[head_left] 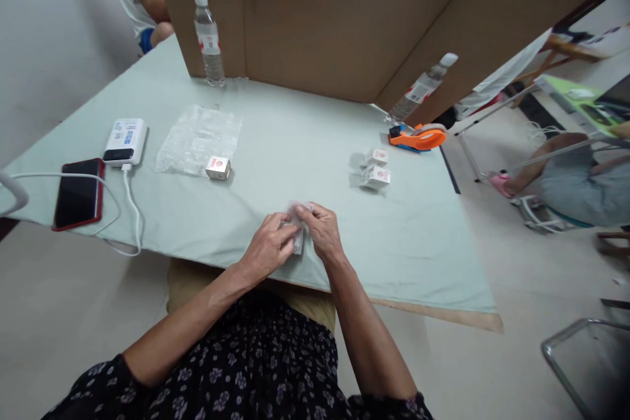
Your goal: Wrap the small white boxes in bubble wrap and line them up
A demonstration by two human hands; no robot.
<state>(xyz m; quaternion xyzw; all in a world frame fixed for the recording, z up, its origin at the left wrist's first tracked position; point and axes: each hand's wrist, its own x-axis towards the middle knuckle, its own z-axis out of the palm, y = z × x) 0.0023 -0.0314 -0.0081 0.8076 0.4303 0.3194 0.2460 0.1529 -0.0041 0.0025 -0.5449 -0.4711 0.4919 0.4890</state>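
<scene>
A small piece of bubble wrap (298, 244), with what looks like a small box inside, is between my hands near the table's front edge. My left hand (268, 243) holds it from the left with bent fingers. From the right, my right hand (319, 226) pinches the upper part of the wrap. One small white box (218, 168) rests at the lower right corner of a flat bubble wrap stack (199, 139), left of my hands. Two wrapped boxes, one in front (376, 177) and one behind (377, 157), sit to the right.
An orange tape dispenser (418, 137) lies at the right. Two water bottles (209, 46) (423, 87) stand by a cardboard screen (315, 20). A phone (79, 194), a power bank (126, 142) and cables are at the left. Parts of other people show beyond the table.
</scene>
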